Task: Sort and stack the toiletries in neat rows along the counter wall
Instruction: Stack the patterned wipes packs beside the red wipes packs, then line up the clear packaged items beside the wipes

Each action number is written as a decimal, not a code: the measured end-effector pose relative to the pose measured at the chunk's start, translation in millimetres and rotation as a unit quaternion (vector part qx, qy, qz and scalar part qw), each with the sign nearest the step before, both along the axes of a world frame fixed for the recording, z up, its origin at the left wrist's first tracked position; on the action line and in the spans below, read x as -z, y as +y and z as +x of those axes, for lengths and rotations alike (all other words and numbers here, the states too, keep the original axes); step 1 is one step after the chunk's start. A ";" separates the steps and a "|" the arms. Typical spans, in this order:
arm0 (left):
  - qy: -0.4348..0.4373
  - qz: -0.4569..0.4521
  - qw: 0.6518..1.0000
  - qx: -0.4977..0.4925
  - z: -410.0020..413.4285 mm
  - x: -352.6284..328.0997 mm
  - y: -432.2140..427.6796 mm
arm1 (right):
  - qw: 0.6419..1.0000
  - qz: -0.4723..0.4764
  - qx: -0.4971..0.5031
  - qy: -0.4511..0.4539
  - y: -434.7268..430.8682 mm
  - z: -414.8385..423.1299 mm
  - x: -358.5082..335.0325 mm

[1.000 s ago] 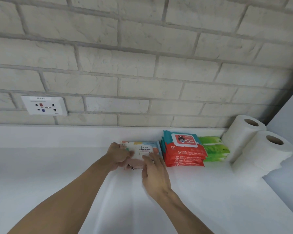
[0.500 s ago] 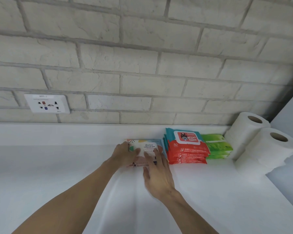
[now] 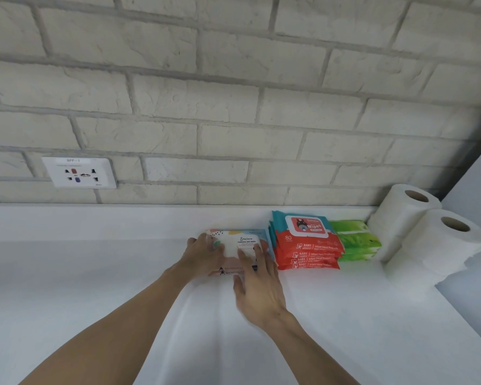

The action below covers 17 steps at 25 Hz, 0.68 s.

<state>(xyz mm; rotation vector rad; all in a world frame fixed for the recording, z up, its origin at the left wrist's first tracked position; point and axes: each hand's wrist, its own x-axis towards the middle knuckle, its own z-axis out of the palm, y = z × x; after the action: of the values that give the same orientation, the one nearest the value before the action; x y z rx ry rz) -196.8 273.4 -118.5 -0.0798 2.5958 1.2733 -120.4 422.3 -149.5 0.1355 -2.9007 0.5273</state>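
Observation:
A stack of pastel patterned wet-wipe packs [image 3: 243, 241] lies on the white counter [image 3: 95, 273] near the back wall. My left hand [image 3: 203, 255] grips the stack's left side, fingers curled over its top edge. With straight fingers, my right hand [image 3: 257, 284] presses on the stack's front and top. Directly right of it stands a stack of red and teal baby wipes packs [image 3: 306, 243], then a stack of green packs [image 3: 354, 240], then two white paper rolls [image 3: 428, 240] in the corner.
A white brick wall [image 3: 233, 107] rises behind the counter, with a wall socket [image 3: 79, 173] at the left. A grey side wall [image 3: 478, 207] closes off the right. A low white ledge [image 3: 122, 218] runs along the wall's foot.
Both hands have slid the pastel pack stack slightly back and right, closer to the red stack. The camera has tilted a little.

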 end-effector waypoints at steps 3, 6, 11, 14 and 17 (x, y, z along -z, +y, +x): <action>-0.001 -0.004 1.000 0.016 1.3 5.2 -4.6 | 1.000 0.017 0.005 -0.018 -1.1 -0.4 1.1; -0.007 0.008 1.000 0.007 5.9 -2.2 -7.6 | 0.999 0.023 0.008 -0.029 -1.8 -1.5 -1.2; 0.006 0.017 1.000 0.017 28.1 -10.3 -25.7 | 0.999 0.020 0.011 -0.035 -5.8 9.2 -17.2; 0.048 0.004 0.998 0.032 52.9 -14.1 -41.5 | 1.000 -0.013 -0.013 0.010 -15.1 25.3 -26.5; 0.084 0.017 0.996 0.032 82.2 -21.5 -60.4 | 0.992 -0.100 -0.048 0.052 -28.7 44.3 -31.9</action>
<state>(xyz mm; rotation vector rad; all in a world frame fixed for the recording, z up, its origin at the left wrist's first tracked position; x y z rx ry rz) -114.6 213.0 -96.9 0.1220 2.6908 1.3536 -76.1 393.6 -117.5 0.2647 -2.7322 0.7996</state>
